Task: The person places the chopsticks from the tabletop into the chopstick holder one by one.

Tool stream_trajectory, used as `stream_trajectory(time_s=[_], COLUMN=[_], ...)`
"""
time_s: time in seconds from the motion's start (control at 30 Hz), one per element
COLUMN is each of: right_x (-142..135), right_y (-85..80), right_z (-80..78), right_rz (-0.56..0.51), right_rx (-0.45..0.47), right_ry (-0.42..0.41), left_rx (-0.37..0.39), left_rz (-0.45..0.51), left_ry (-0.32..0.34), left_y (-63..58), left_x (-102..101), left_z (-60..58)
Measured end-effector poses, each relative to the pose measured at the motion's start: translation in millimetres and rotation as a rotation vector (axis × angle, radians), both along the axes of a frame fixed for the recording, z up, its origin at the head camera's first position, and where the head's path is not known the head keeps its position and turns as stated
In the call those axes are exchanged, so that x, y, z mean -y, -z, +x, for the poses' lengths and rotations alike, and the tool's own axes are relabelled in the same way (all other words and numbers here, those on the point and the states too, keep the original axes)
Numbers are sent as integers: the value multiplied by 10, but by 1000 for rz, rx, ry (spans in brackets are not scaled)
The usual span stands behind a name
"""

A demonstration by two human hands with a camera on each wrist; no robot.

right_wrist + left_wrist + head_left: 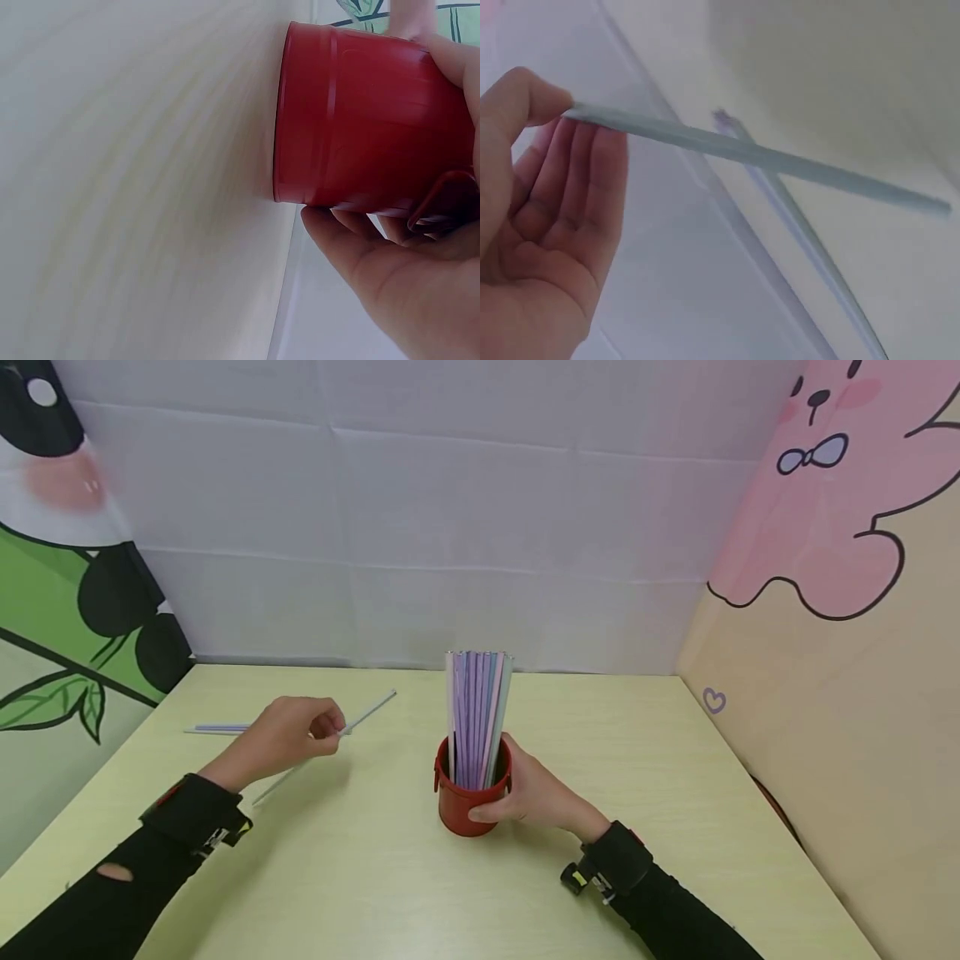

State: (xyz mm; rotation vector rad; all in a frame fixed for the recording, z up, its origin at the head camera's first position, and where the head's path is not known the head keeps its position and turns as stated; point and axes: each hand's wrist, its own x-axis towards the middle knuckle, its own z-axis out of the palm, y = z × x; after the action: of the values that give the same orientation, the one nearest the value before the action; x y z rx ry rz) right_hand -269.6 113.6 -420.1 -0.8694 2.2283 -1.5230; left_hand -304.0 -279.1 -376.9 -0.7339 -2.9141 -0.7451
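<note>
My left hand (pixel 288 732) pinches a thin pale grey-green straw (pixel 780 161) between thumb and fingers, above the table on the left. In the head view that straw slants from lower left to upper right. Several straws (pixel 216 728) lie on the table behind the left hand, partly hidden by it. A small red metal bucket (pixel 467 810) stands upright near the middle, holding a bundle of purple, pink, white and pale green straws (pixel 476 714). From its right side, my right hand (pixel 538 787) grips the bucket, thumb in front. The bucket's side handle (pixel 450 199) shows beside the right palm.
The light wooden table (pixel 360 877) reaches back to a white cloth backdrop (pixel 450 510). Walls with cartoon pictures stand at the left and right, the right one (pixel 825 710) beige with a pink animal.
</note>
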Motion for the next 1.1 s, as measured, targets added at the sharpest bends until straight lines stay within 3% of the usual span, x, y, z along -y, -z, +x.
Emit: stream_trajectory(time_s=[0.3, 0.5, 0.73, 0.9, 1.1], right_x=[-49, -91, -137, -169, -180], right_y=[-7, -8, 0, 6, 15], right_z=[-111, -189, -279, -343, -347], right_rz=[5, 5, -11, -19, -20], right_rx=[1, 3, 4, 0, -6], right_ry=[-15, -30, -58, -73, -70], left_rx=[-142, -176, -183, -185, -163], left_rz=[301, 497, 646, 719, 749], left_ry=[-96, -103, -81, -34, 25], left_y=[-405, -676, -926, -1009, -888], left_x=[-531, -905, -1340, -1614, -1836], left_z=[79, 134, 174, 157, 145])
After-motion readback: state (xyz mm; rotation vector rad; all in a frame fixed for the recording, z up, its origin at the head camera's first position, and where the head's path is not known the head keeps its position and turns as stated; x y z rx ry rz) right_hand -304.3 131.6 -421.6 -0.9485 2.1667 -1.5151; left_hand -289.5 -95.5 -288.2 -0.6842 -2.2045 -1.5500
